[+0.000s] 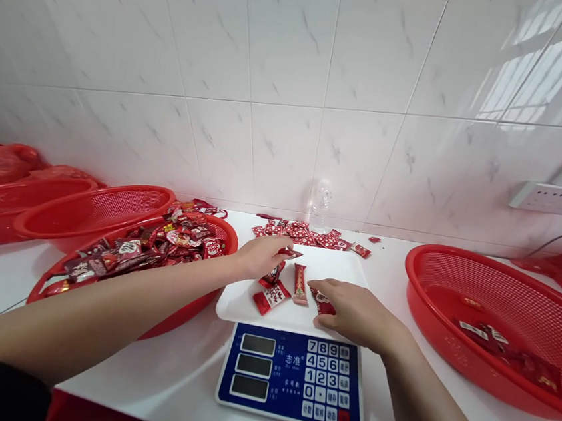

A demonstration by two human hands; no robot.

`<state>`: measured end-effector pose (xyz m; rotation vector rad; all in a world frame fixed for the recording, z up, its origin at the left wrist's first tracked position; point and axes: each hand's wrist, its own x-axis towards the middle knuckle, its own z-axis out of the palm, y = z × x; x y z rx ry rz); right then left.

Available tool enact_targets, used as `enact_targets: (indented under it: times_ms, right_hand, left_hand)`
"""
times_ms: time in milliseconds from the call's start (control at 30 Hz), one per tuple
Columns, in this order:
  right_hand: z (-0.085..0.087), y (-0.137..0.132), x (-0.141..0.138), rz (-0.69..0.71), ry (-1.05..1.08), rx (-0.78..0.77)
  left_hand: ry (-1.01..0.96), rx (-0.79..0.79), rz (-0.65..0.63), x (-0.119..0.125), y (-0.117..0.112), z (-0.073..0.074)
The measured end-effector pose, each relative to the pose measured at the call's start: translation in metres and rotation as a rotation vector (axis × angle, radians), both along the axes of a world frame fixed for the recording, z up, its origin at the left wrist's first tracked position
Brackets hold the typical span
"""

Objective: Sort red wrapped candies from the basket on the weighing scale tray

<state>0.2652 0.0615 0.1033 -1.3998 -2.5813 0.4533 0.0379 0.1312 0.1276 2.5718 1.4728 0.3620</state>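
Note:
A white weighing scale (293, 378) with a blue keypad stands in front of me, and its white pan (339, 270) carries a few red candy packets (272, 296). My left hand (261, 254) reaches over the pan's far left part and pinches a small red packet (290, 253). My right hand (355, 312) rests on the pan's right front, fingers curled over another red packet (320, 300). An upright pink-red candy bar (300, 283) lies between the two hands.
A red mesh basket (102, 285) full of red wrapped candies sits at the left, with two more red baskets (85, 207) behind it. At the right another red basket (494, 327) holds a few packets. Loose packets (308, 235) and a clear bottle (320, 204) lie by the tiled wall. A power strip (546, 197) hangs at right.

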Motion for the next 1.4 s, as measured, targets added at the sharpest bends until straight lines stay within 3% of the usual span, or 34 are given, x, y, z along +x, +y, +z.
enact_targets:
  times_ms: [133,300,600,833,967,1067,1233,1400]
  right_hand:
    - [-0.004,0.004,-0.002,-0.012,-0.02,0.024]
    - [-0.007,0.006,-0.005,-0.007,0.006,0.05]
    - [-0.013,0.008,-0.014,0.086,0.021,0.091]
    - [-0.011,0.008,-0.018,0.011,0.059,0.087]
    - [-0.015,0.012,-0.018,-0.028,0.124,0.098]
    - [-0.016,0.015,-0.02,-0.054,0.225,0.107]
    - [-0.007,0.011,-0.024,-0.091,0.416,0.112]
    - [0.0,0.008,-0.02,-0.083,0.484,0.117]
  left_hand:
    - [0.18,-0.123,0.06,-0.01,-0.022,0.001]
    - [0.191,-0.258,0.031,-0.008,-0.036,0.004]
    - [0.255,-0.308,-0.005,0.007,-0.014,0.009]
    - [0.27,-0.303,-0.134,0.018,-0.007,0.01]
    - [0.023,-0.418,-0.042,0.016,-0.011,0.002]
    - [-0.332,-0.645,0.074,0.016,-0.015,-0.007]
    - [-0.926,-0.934,0.124,0.023,-0.025,-0.016]
    - [-1.158,-1.058,0.103,0.031,-0.036,-0.012]
